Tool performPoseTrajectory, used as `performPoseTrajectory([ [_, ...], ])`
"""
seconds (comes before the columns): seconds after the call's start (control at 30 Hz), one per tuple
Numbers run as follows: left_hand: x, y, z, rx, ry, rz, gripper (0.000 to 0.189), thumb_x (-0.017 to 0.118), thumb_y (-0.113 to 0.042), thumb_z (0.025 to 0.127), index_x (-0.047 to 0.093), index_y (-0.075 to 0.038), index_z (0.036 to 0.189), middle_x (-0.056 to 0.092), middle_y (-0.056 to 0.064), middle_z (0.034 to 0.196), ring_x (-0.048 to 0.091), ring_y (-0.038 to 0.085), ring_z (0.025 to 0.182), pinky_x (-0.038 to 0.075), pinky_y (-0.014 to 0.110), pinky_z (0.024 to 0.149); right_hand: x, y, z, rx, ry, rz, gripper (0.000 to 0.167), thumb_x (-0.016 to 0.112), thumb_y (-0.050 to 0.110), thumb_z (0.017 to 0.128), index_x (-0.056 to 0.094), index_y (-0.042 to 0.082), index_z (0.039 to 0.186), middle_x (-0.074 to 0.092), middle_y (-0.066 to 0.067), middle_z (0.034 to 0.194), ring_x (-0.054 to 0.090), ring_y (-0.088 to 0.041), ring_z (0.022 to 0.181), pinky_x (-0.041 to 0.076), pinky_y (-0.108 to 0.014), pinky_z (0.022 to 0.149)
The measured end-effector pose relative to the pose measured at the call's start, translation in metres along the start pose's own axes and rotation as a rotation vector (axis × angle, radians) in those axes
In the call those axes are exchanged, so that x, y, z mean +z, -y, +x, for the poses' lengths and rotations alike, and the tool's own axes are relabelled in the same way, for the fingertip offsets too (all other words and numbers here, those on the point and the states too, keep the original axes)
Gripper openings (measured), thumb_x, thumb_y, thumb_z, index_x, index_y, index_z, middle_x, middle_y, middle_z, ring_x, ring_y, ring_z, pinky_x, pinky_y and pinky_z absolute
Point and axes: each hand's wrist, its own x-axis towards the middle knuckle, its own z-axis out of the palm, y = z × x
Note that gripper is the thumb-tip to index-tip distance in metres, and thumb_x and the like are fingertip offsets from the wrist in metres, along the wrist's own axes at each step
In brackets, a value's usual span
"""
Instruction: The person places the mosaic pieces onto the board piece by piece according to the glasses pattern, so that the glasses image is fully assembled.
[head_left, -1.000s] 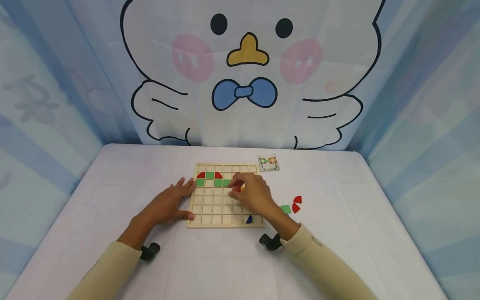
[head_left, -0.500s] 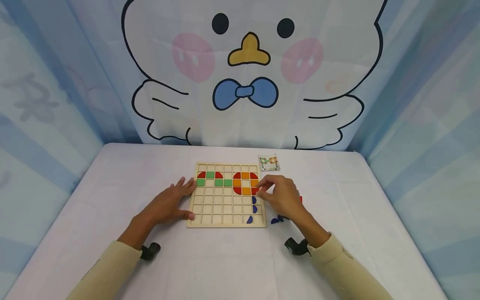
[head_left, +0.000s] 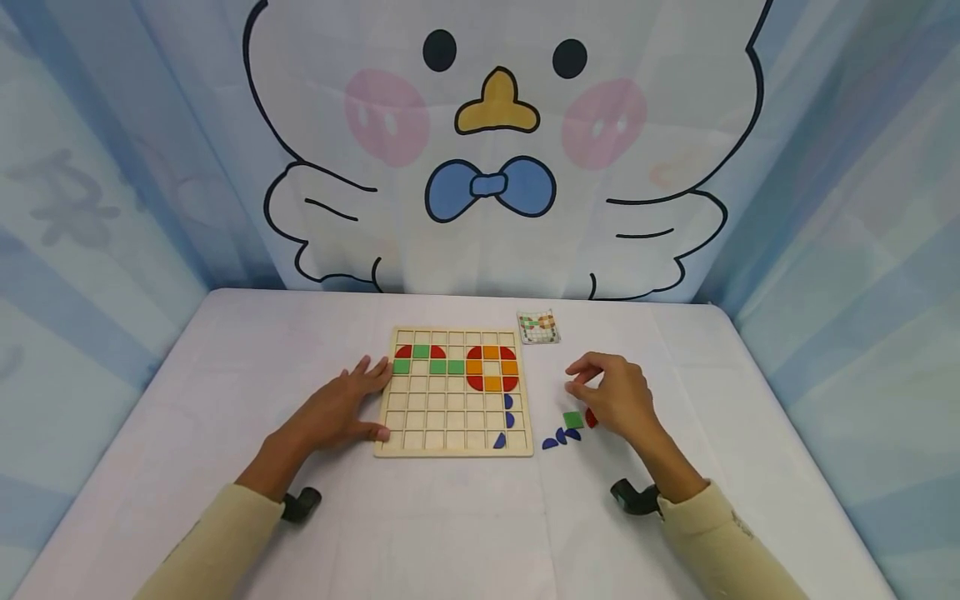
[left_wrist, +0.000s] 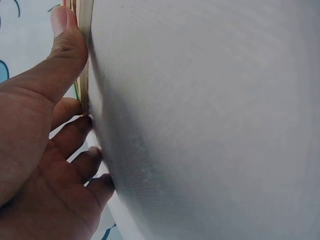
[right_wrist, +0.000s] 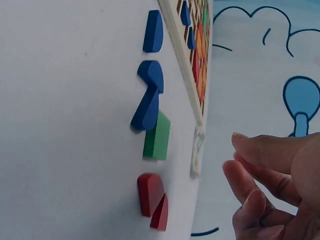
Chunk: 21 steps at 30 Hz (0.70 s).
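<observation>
My left hand (head_left: 345,408) lies spread at the left side of a wooden grid board (head_left: 427,423), its thumb and fingertips on the board's edge. In the left wrist view the thumb (left_wrist: 62,47) rests over that edge. On the grid sit red corner pieces, green squares (head_left: 421,351), orange squares (head_left: 491,352) and several blue half-round pieces (head_left: 509,420). Right of the board, my right hand (head_left: 615,396) hovers with bent, loose fingers and nothing between them. Below it lie a green square block (right_wrist: 157,137) and two red quarter-round pieces (right_wrist: 150,194).
Loose blue half-rounds (head_left: 550,443) lie between the board and the right hand. A small pattern card (head_left: 538,327) lies behind the board's far right corner. A white cloth covers the table (head_left: 450,525), and a printed curtain (head_left: 487,250) hangs behind it.
My right hand has moved right, from over the board to above the loose pieces. The lower right red corner piece it was placing now sits in the grid. The left hand has stayed put.
</observation>
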Motion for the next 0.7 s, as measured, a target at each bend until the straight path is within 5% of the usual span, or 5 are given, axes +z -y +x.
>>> performPoseTrajectory([
  [0.3, 0.0, 0.001, 0.0, 0.004, -0.002, 0.0, 0.11, 0.09, -0.043, 0.081, 0.03, -0.011, 0.167, 0.026, 0.014, 0.176, 0.018, 0.046, 0.164, 0.025, 0.067, 0.129, -0.006, -0.027, 0.0, 0.103, 0.005, -0.083, 0.028, 0.081, 0.028, 0.095, 0.077, 0.011, 0.117, 0.077, -0.012, 0.102, 0.066, -0.03, 0.095, 0.051, -0.038, 0.071],
  [0.53, 0.0, 0.0, 0.0, 0.001, -0.002, 0.001, 0.11, 0.09, -0.042, 0.082, 0.03, -0.011, 0.167, 0.026, 0.015, 0.176, 0.018, 0.046, 0.164, 0.024, 0.067, 0.129, -0.003, -0.036, -0.002, 0.154, 0.01, -0.189, 0.037, 0.083, 0.035, 0.092, 0.074, 0.009, 0.117, 0.074, -0.011, 0.095, 0.065, -0.03, 0.088, 0.053, -0.044, 0.073],
  [0.7, 0.0, 0.0, 0.0, 0.004, -0.001, 0.001, 0.11, 0.09, -0.042, 0.082, 0.03, -0.01, 0.167, 0.026, 0.015, 0.176, 0.018, 0.046, 0.164, 0.024, 0.067, 0.129, 0.002, -0.035, -0.002, 0.109, -0.014, -0.217, 0.031, 0.084, 0.031, 0.091, 0.075, 0.01, 0.111, 0.073, -0.009, 0.089, 0.064, -0.027, 0.085, 0.052, -0.041, 0.069],
])
